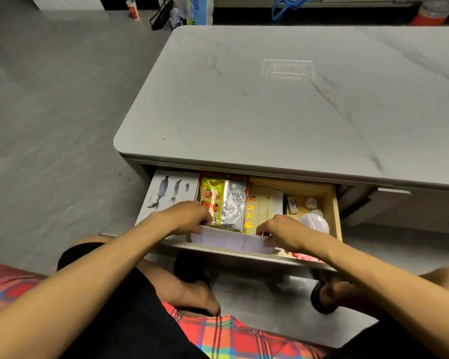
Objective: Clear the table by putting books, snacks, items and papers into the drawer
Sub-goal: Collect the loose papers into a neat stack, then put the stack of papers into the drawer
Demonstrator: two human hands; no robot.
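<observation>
Below the table (270,99), both hands, left (184,217) and right (283,233), pinch papers (228,240); slide them flat into the drawer (332,203).

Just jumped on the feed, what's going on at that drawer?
A seated person is lowering papers into the front of the open drawer, pinching one end with the left hand and the other with the right hand. A white-covered book, a snack packet, a yellow book and a round white item already lie inside.
</observation>
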